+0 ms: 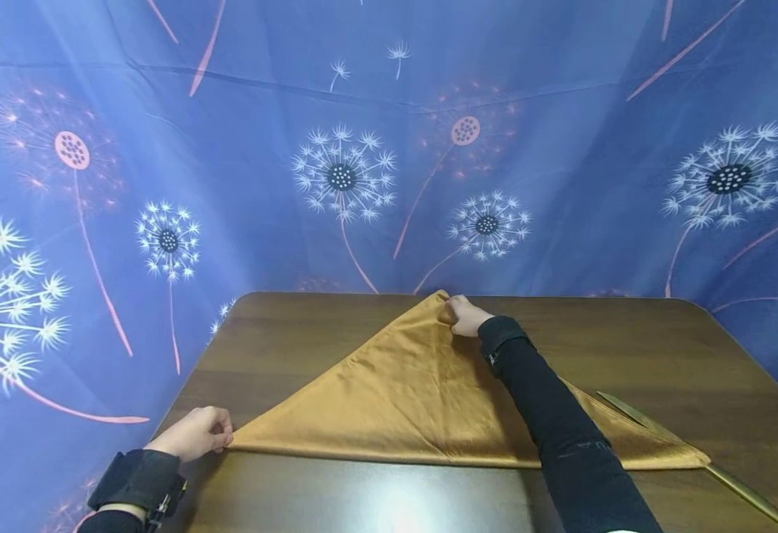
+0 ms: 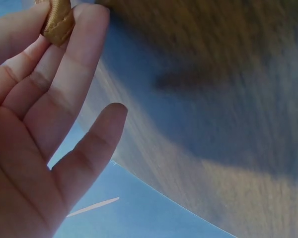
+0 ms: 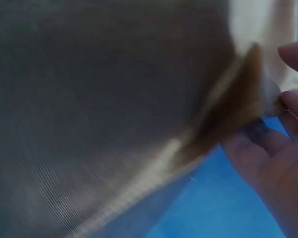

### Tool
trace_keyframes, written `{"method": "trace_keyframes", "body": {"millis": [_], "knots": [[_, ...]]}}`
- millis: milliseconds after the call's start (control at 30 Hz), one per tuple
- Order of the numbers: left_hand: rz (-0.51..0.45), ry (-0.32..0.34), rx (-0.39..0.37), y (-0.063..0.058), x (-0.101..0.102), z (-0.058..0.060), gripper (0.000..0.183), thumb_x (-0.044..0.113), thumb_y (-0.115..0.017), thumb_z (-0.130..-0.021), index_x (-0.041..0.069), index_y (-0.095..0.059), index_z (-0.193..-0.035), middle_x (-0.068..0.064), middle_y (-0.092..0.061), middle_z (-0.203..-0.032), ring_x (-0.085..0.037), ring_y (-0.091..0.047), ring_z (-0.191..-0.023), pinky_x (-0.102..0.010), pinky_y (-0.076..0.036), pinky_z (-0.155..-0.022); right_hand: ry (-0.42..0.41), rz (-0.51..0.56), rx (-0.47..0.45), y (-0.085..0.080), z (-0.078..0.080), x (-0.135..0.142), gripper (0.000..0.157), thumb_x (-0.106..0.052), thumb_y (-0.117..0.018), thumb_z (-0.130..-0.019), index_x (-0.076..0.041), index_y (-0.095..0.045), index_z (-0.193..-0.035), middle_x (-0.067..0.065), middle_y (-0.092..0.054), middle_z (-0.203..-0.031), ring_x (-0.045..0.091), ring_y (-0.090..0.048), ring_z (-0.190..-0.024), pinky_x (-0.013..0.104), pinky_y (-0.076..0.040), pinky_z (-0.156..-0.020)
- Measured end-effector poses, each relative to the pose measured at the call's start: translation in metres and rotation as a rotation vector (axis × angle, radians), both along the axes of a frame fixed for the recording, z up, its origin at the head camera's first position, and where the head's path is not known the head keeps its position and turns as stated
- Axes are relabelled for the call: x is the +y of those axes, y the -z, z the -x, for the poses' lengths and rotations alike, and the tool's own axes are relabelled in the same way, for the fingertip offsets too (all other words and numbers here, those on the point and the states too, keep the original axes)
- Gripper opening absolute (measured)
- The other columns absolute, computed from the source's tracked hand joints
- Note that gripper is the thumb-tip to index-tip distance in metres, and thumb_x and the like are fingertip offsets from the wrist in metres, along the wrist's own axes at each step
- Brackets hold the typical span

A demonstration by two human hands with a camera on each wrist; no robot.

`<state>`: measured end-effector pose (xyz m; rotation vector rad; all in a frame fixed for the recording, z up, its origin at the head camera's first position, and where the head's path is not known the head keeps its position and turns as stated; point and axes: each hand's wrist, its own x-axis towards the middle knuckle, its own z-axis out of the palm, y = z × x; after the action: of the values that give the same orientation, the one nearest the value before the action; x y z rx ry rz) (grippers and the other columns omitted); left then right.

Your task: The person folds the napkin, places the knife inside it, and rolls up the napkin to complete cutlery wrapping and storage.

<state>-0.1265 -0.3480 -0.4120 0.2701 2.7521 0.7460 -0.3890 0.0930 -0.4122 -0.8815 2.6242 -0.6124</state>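
A golden-brown satin cloth (image 1: 389, 400) lies folded into a triangle, its long edge towards me and its peak near the table's far edge. My left hand (image 1: 192, 434) pinches the left corner; in the left wrist view a stitched tip of cloth (image 2: 58, 27) shows between thumb and fingers. At the peak, my right hand (image 1: 468, 317) holds the fabric. The right wrist view is blurred, with the fingers (image 3: 246, 156) at the cloth's edge. The right forearm hides part of the cloth. A gold knife (image 1: 751, 496) lies partly covered by the right corner.
The brown wooden table (image 1: 275, 329) has rounded far corners. A blue curtain (image 1: 249, 170) with dandelion prints hangs behind it and along both sides. Light glares off the table's near part.
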Motion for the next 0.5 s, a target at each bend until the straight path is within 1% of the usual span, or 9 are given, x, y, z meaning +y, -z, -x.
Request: {"method": "trace_keyframes", "body": {"millis": [100, 133, 167, 267, 333, 367, 400, 467, 500], "knots": [[0.002, -0.001, -0.001, -0.0009, 0.0011, -0.0003, 0.013, 0.004, -0.060, -0.079, 0.007, -0.050, -0.071, 0.004, -0.050, -0.059, -0.008, -0.047, -0.054, -0.025, -0.035, -0.048, 0.013, -0.013, -0.051, 0.0063, -0.0001, -0.0030, 0.057, 0.004, -0.049, -0.078, 0.013, -0.025, -0.129, 0.028, -0.012, -0.136, 0.040, -0.026, -0.121, 0.039, -0.037, -0.084], [0.005, 0.001, 0.003, -0.0012, 0.0009, -0.0002, 0.013, 0.004, -0.060, -0.078, 0.008, -0.050, -0.071, 0.004, -0.050, -0.059, -0.007, -0.047, -0.053, -0.025, -0.035, -0.047, 0.013, -0.017, -0.062, 0.0064, 0.0002, -0.0043, 0.057, 0.005, -0.050, -0.078, 0.013, -0.025, -0.129, 0.028, -0.011, -0.137, 0.040, -0.029, -0.120, 0.038, -0.038, -0.080], [0.012, 0.004, 0.008, -0.0008, 0.0014, -0.0009, 0.013, 0.005, -0.061, -0.078, 0.008, -0.050, -0.070, 0.005, -0.050, -0.058, -0.006, -0.045, -0.052, -0.025, -0.034, -0.047, 0.010, -0.035, -0.053, 0.0069, -0.0009, -0.0044, 0.059, 0.005, -0.050, -0.078, 0.013, -0.024, -0.131, 0.028, -0.011, -0.138, 0.040, -0.033, -0.117, 0.036, -0.039, -0.077], [0.023, 0.016, 0.018, 0.0000, 0.0020, -0.0025, 0.014, 0.005, -0.061, -0.077, 0.009, -0.050, -0.069, 0.005, -0.049, -0.057, -0.005, -0.043, -0.051, -0.024, -0.033, -0.047, 0.000, -0.122, -0.028, 0.0078, -0.0031, -0.0043, 0.060, 0.005, -0.052, -0.077, 0.011, -0.026, -0.132, 0.027, -0.011, -0.139, 0.042, -0.037, -0.113, 0.036, -0.037, -0.070], [0.022, 0.022, 0.015, 0.0003, 0.0018, -0.0032, 0.014, 0.005, -0.061, -0.076, 0.009, -0.050, -0.069, 0.006, -0.049, -0.056, -0.005, -0.043, -0.050, -0.024, -0.033, -0.046, -0.012, -0.219, 0.033, 0.0091, -0.0040, -0.0038, 0.060, 0.002, -0.054, -0.077, 0.008, -0.030, -0.132, 0.025, -0.015, -0.139, 0.042, -0.038, -0.112, 0.038, -0.037, -0.075], [0.017, 0.025, 0.009, 0.0001, 0.0016, -0.0036, 0.014, 0.005, -0.061, -0.076, 0.009, -0.050, -0.069, 0.005, -0.049, -0.056, -0.005, -0.044, -0.050, -0.024, -0.033, -0.046, -0.019, -0.255, 0.055, 0.0099, -0.0045, -0.0032, 0.060, 0.001, -0.054, -0.076, 0.007, -0.031, -0.131, 0.025, -0.017, -0.139, 0.042, -0.035, -0.115, 0.039, -0.037, -0.080], [0.009, 0.028, 0.003, -0.0001, 0.0015, -0.0039, 0.015, 0.004, -0.061, -0.076, 0.009, -0.050, -0.069, 0.005, -0.050, -0.056, -0.006, -0.045, -0.051, -0.024, -0.033, -0.046, -0.017, -0.275, 0.060, 0.0102, -0.0054, -0.0025, 0.061, 0.001, -0.054, -0.076, 0.006, -0.032, -0.132, 0.024, -0.018, -0.139, 0.043, -0.031, -0.118, 0.042, -0.035, -0.085], [-0.003, 0.037, -0.005, -0.0006, 0.0015, -0.0045, 0.015, 0.003, -0.061, -0.076, 0.008, -0.050, -0.068, 0.005, -0.051, -0.056, -0.007, -0.048, -0.051, -0.024, -0.034, -0.046, -0.026, -0.306, 0.076, 0.0102, -0.0074, -0.0010, 0.061, 0.000, -0.055, -0.075, 0.007, -0.033, -0.131, 0.024, -0.020, -0.138, 0.042, -0.028, -0.120, 0.047, -0.029, -0.094], [-0.009, 0.044, -0.008, -0.0008, 0.0015, -0.0048, 0.015, 0.003, -0.061, -0.075, 0.008, -0.049, -0.068, 0.005, -0.051, -0.056, -0.007, -0.049, -0.051, -0.024, -0.035, -0.046, -0.029, -0.314, 0.075, 0.0097, -0.0087, -0.0001, 0.061, 0.000, -0.056, -0.075, 0.007, -0.033, -0.131, 0.025, -0.021, -0.138, 0.042, -0.026, -0.121, 0.049, -0.025, -0.096]]}}
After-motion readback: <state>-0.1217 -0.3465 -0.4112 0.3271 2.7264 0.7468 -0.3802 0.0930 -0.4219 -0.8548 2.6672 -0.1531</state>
